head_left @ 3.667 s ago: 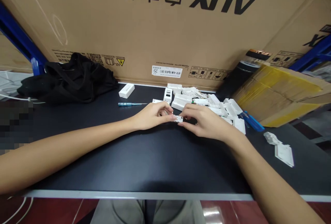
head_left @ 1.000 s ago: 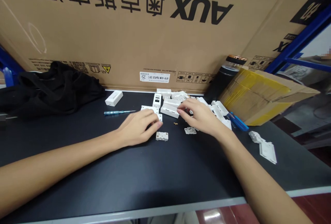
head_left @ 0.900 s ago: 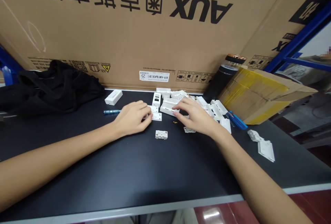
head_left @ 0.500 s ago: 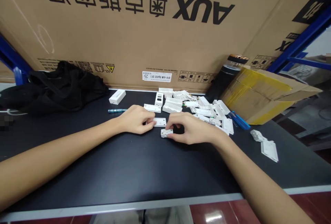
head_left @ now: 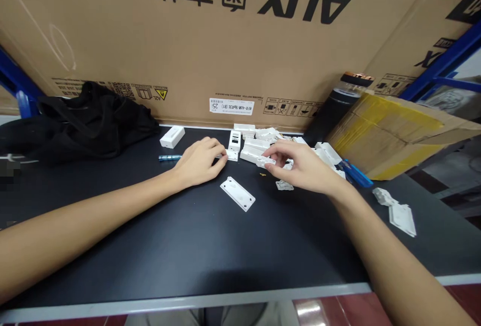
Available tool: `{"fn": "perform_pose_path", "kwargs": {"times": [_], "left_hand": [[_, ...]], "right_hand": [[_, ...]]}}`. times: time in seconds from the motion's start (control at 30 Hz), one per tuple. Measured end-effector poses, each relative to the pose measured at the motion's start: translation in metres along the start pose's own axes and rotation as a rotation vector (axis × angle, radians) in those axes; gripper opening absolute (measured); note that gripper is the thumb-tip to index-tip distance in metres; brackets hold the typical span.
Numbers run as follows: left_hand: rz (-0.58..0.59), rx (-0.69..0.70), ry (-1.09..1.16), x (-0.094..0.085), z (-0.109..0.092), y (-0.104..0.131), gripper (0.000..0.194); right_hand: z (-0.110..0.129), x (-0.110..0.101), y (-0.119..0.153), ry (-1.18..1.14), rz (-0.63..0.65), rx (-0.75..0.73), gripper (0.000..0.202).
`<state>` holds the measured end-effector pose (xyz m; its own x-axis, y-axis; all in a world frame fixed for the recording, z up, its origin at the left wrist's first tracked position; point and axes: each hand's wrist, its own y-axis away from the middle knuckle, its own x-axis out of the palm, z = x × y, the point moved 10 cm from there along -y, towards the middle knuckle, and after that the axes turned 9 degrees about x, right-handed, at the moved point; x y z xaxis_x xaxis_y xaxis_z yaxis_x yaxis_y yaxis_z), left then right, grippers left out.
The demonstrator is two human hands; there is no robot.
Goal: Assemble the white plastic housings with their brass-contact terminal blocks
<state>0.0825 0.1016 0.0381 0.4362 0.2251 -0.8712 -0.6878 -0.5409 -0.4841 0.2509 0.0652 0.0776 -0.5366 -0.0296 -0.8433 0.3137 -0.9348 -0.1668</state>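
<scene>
My left hand (head_left: pixel 203 163) is at the left end of a flat white plastic plate (head_left: pixel 232 155), its fingers and thumb closed on that end, which they partly cover. Between the thumb and fingers of my right hand (head_left: pixel 300 164) is a small white plastic piece (head_left: pixel 262 162), at the front of the pile of white casings (head_left: pixel 256 148). A second flat plate (head_left: pixel 238 194), with dark holes near its corners, lies slanted on the table in front of the hands. Beneath my right hand are a small white part (head_left: pixel 284 185) and a tiny brass-coloured bit (head_left: pixel 262 174).
A blue screwdriver (head_left: pixel 170 158) lies left of my left hand, near a white box-shaped casing (head_left: pixel 172 137). Black cloth (head_left: pixel 93 120) is at the left. On the right stand a dark bottle (head_left: pixel 332 108) and a taped carton (head_left: pixel 394 135), with a blue-handled tool (head_left: pixel 356 173) beside it.
My left hand has let go of one plate, which now lies nearer the front edge, and has moved to the plate behind. My right hand has moved right and back with the white piece.
</scene>
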Motion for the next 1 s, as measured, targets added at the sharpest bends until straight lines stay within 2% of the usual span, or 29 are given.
{"fn": "perform_pose_path", "kwargs": {"times": [0.13,0.23,0.33,0.4,0.53,0.67,0.73,0.83,0.9,1.0], "left_hand": [[0.13,0.16,0.123,0.012,-0.018,0.0,0.035],[0.13,0.27,0.211,0.009,-0.031,0.002,0.038],[0.097,0.345,0.231,0.004,-0.039,0.004,0.039],[0.087,0.31,0.198,0.003,-0.036,0.003,0.038],[0.082,0.12,0.122,0.005,-0.018,-0.001,0.041],[0.135,0.171,0.121,0.011,-0.023,-0.001,0.043],[0.101,0.175,0.082,0.008,-0.023,-0.001,0.045],[0.063,0.11,0.039,0.006,-0.015,0.0,0.05],[0.083,0.081,0.063,0.01,-0.011,0.0,0.054],[0.16,0.108,0.128,0.021,-0.013,0.0,0.058]], "right_hand": [[0.003,0.007,0.001,0.015,0.047,0.006,0.016],[0.003,0.008,0.001,0.028,0.057,0.003,0.019],[-0.001,0.002,0.0,0.057,0.009,0.008,0.023],[-0.004,-0.004,-0.001,0.083,-0.055,0.014,0.025],[-0.004,-0.013,-0.001,0.151,-0.141,0.006,0.025],[-0.003,-0.017,0.0,0.165,-0.173,0.008,0.023],[-0.001,-0.016,0.001,0.172,-0.166,-0.009,0.021],[0.0,-0.011,0.001,0.185,-0.119,-0.038,0.02],[-0.002,-0.007,0.0,0.185,-0.092,-0.04,0.019],[-0.004,0.0,0.0,0.179,-0.051,-0.048,0.017]]}}
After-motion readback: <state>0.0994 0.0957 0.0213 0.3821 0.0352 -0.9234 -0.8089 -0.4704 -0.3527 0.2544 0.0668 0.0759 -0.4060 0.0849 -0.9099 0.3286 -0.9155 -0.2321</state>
